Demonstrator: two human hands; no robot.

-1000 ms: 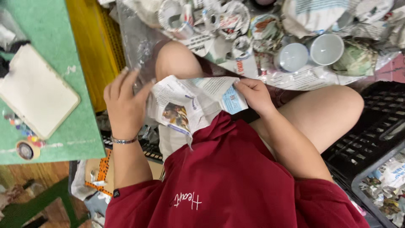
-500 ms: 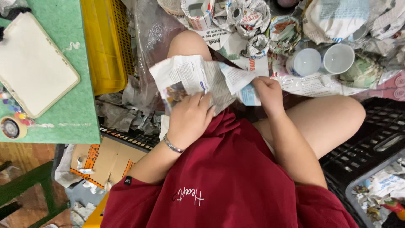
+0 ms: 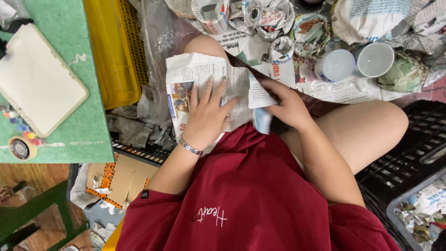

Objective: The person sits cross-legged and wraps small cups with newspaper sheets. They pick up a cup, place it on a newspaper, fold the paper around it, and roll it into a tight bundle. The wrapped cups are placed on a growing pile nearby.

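A creased sheet of newspaper point(image 3: 204, 86) lies spread over the person's lap, grey columns of print with a colour photo block near its left edge, its corners curling up off the thigh. The left hand point(image 3: 206, 114) lies flat on it, fingers splayed and pressing down, a metal bracelet point(image 3: 190, 148) at the wrist. The right hand point(image 3: 288, 107) pinches the sheet's right edge, where a pale blue object point(image 3: 263, 120) shows beneath; what it is cannot be told. Room is tight: a yellow plastic crate point(image 3: 114, 51) stands close on the left, a black crate point(image 3: 399, 162) on the right, and ahead lie paper-wrapped bundles point(image 3: 260, 14) and two white ceramic cups point(image 3: 355, 62) on more crumpled newsprint.
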